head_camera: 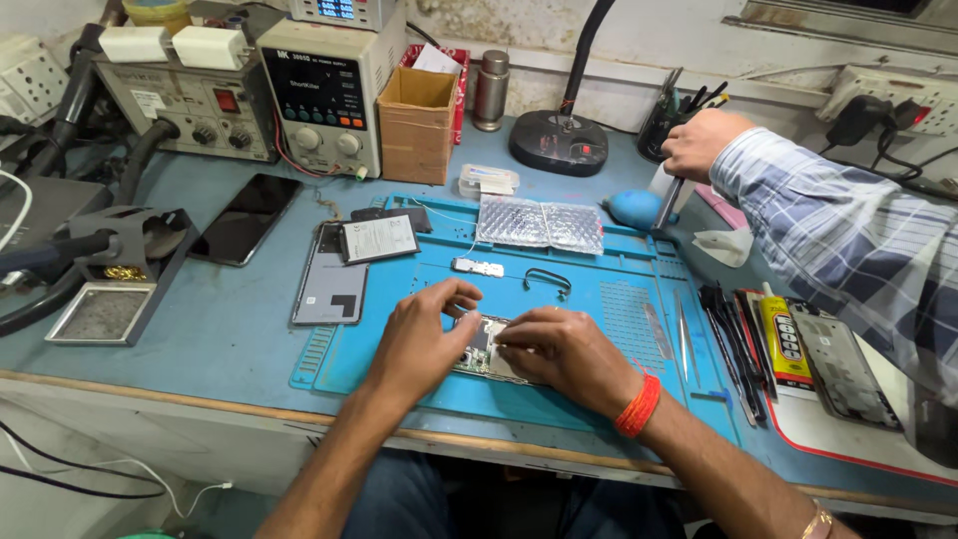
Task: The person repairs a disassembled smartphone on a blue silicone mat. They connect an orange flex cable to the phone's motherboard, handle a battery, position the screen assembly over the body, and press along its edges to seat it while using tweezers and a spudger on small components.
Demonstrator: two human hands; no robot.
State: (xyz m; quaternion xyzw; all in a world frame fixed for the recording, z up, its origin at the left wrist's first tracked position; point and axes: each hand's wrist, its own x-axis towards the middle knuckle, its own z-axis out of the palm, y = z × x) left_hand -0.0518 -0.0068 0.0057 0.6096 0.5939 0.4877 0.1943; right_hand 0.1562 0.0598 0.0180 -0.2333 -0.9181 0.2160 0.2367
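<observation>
At frame centre, left hand (424, 334) and right hand (559, 349) pinch the opened, backless grey phone (484, 349) on the blue silicone mat (599, 289), its parts still out.

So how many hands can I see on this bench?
3. The left hand and right hand both rest on the opened phone on the blue mat. Another person's hand holds a tool at the back right.
</observation>
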